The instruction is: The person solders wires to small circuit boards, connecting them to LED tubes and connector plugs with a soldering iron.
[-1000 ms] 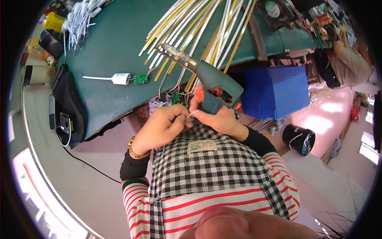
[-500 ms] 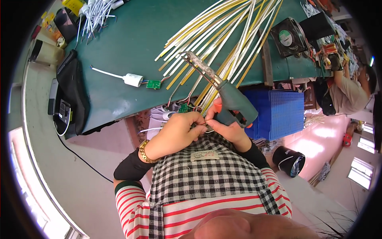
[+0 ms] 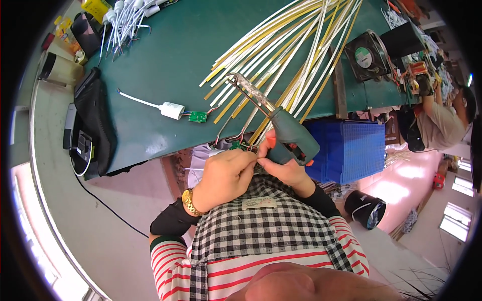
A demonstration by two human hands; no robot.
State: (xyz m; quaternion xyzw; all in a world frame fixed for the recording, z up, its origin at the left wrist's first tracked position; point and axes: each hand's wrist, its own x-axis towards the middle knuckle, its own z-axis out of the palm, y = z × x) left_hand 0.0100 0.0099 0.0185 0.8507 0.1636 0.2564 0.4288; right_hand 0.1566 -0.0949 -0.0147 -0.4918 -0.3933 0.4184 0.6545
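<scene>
Tool body (image 3: 296, 134): matt plastic (shaft (image 3: 253, 91) rough metal).

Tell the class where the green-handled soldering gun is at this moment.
In the head view, the soldering gun is just right of centre, held in the right hand and pointing up-left across the white and yellow strips.

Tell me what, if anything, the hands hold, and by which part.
The right hand holds the green gun-shaped tool by its handle. Whether the left hand holds anything between thumb and finger cannot be told.
</scene>
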